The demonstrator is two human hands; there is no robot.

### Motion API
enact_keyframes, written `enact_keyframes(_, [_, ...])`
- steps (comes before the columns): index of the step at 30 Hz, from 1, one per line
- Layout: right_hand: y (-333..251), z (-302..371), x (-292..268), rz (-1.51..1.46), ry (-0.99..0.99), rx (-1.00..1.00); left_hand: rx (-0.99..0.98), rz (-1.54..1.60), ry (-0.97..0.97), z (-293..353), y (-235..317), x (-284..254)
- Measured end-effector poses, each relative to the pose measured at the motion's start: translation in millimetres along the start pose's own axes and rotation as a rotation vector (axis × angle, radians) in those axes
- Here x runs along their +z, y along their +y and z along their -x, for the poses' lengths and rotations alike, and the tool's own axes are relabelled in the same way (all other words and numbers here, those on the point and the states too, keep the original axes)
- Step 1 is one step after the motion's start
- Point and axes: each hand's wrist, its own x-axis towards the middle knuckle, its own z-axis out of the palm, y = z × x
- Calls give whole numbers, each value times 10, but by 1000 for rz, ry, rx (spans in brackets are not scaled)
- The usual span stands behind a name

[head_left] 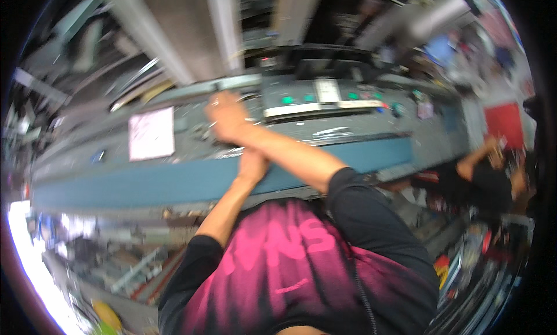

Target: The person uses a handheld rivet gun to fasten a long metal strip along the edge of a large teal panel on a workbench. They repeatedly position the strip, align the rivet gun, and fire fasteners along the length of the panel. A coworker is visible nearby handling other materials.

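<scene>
My right arm crosses in front of me, and my right hand is over the cluttered grey bench top, left of the panel with green buttons. Motion smears its fingers, so what they touch or hold does not show. Tucked below the right forearm is my left hand, at the far edge of a long blue-grey strip along the bench front. The right forearm hides its fingers. Clear, shiny film-like scraps lie close by the hands. A pinkish-white paper sheet rests left of them.
A dark control panel with green buttons and a pale ledge stands at the back of the bench. Metal uprights rise behind. At right a person in dark clothes is near a red panel. Long stock pieces lie below left.
</scene>
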Motion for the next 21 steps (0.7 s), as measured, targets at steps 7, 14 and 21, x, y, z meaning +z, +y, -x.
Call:
enact_keyframes(7, [-514, -99, 399, -46, -596, 238, 545, -101, 307, -108, -113, -61])
enact_keyframes(14, [-438, 478, -250, -416, 170, 105, 494, -96, 189, -150, -225, -48])
enact_keyframes(21, [144, 2027, -776, -1187, 307, 580, 229, -71, 21, -223, -282, -468])
